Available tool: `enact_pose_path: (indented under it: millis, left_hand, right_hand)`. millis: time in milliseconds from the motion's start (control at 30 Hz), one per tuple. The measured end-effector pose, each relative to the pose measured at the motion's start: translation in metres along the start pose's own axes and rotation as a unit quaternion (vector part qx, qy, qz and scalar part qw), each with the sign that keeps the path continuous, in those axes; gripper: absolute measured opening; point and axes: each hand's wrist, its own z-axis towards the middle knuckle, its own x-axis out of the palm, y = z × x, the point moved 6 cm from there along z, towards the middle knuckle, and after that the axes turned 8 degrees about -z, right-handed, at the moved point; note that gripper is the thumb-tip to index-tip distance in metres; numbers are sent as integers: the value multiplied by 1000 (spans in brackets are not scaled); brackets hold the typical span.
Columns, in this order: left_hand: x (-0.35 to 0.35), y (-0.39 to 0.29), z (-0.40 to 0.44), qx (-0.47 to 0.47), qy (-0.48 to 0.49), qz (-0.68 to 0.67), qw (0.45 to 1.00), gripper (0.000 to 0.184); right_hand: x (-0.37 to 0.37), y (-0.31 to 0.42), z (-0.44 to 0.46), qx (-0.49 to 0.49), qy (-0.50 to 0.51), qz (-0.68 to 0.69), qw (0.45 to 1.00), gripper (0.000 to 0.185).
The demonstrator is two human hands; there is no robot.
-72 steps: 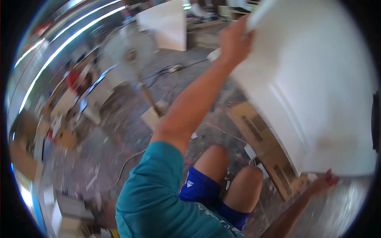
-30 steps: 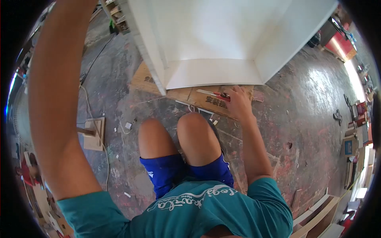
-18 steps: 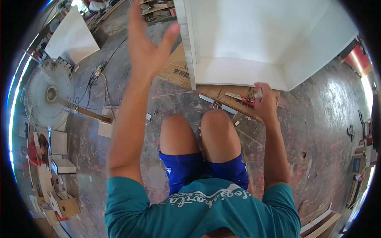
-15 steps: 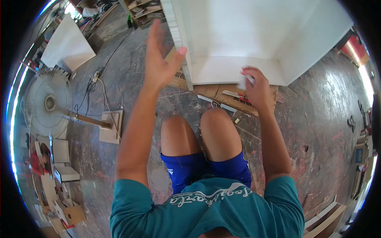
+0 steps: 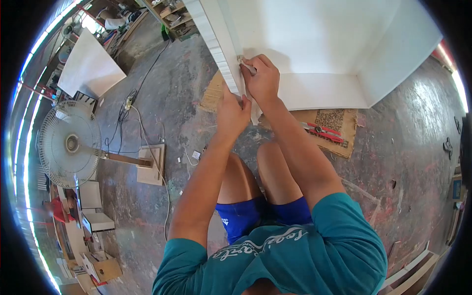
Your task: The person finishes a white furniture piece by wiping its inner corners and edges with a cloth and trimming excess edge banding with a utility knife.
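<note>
A white cabinet [image 5: 314,37] stands on flattened cardboard [image 5: 339,118] in front of my knees. My left hand [image 5: 234,114] is closed round the lower front edge of its left side panel. Against the inner face of that panel, my right hand [image 5: 263,78] pinches a small whitish piece [image 5: 249,68], too small to name. Red-handled cutters or a similar tool [image 5: 324,132] lie on the cardboard, right of my forearms.
A standing fan [image 5: 72,143] on a wooden base [image 5: 151,165] is at the left, with cables on the floor [image 5: 132,211] behind it. A white board [image 5: 92,64] leans at upper left. A person in red [image 5: 60,210] is at far left.
My left hand has come down and closed on the side panel's edge. My right hand has moved left from above the cardboard to the panel's inner face, with the whitish piece.
</note>
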Motion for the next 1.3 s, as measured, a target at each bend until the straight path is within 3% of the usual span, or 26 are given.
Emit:
enact_pose_path:
  millis: [67, 233, 267, 367, 400, 433, 500, 567, 633, 667, 733, 800, 867, 967, 1067, 1133, 1167, 1233, 1300]
  left_hand:
    - [0, 3, 1, 28, 0, 27, 999, 55]
    - [-1, -5, 5, -20, 26, -2, 999, 54]
    - [-3, -4, 5, -30, 22, -3, 999, 53]
    - [6, 11, -1, 58, -1, 19, 998, 51]
    - [11, 26, -7, 19, 30, 90, 995, 52]
    - [8, 20, -9, 12, 33, 83, 996, 65]
    - [10, 13, -12, -7, 41, 41, 998, 77]
    - [-4, 7, -9, -17, 39, -35, 998, 90]
    - [-8, -6, -5, 2, 23, -97, 995, 97]
    - [-11, -10, -7, 23, 10, -122, 992, 96]
    - [-14, -7, -13, 28, 11, -127, 991, 94]
    - [-23, -11, -19, 24, 27, -139, 990, 92]
    - [-36, -16, -36, 4, 59, -151, 987, 89]
    - [-32, 2, -49, 13, 37, -119, 992, 91]
    - [-30, 8, -59, -42, 59, -144, 987, 96]
    - [-19, 17, -59, -40, 57, -141, 988, 95]
    - [-15, 16, -57, 37, 18, -99, 994, 93]
    - [-11, 4, -54, 3, 48, -96, 994, 91]
    - [2, 9, -58, -87, 84, -202, 972, 89]
  right_hand:
    - [14, -15, -18, 4, 55, -58, 997, 9]
    - [34, -43, -44, 27, 202, -181, 962, 10]
    - [30, -39, -37, 17, 169, -163, 972, 11]
    - [12, -13, -11, -39, 99, -130, 986, 14]
    - [14, -13, -10, -74, 94, -133, 984, 15]
    - [18, -20, -17, -109, 88, -100, 985, 14]
    - [37, -49, -44, -85, 206, -380, 898, 13]
    - [31, -60, -51, -58, 255, -133, 956, 17]
    - [37, -100, -62, -101, 264, -178, 943, 19]
    - [22, -75, -58, -153, 269, -182, 933, 19]
    - [3, -45, -46, -85, 264, -177, 944, 23]
    - [-43, 8, -44, -204, 162, -133, 956, 27]
    - [-80, -21, -56, -154, 177, -221, 947, 32]
    - [-134, -58, -78, 38, 292, -277, 915, 33]
    - [-167, -38, -105, 113, 375, -330, 859, 38]
    - [-175, -46, -123, 69, 349, -327, 876, 42]
    - [-179, -40, -126, -39, 310, -388, 867, 45]
    - [-186, -73, -135, 15, 272, -353, 895, 40]
    - [-203, -75, -132, 36, 250, -326, 911, 36]
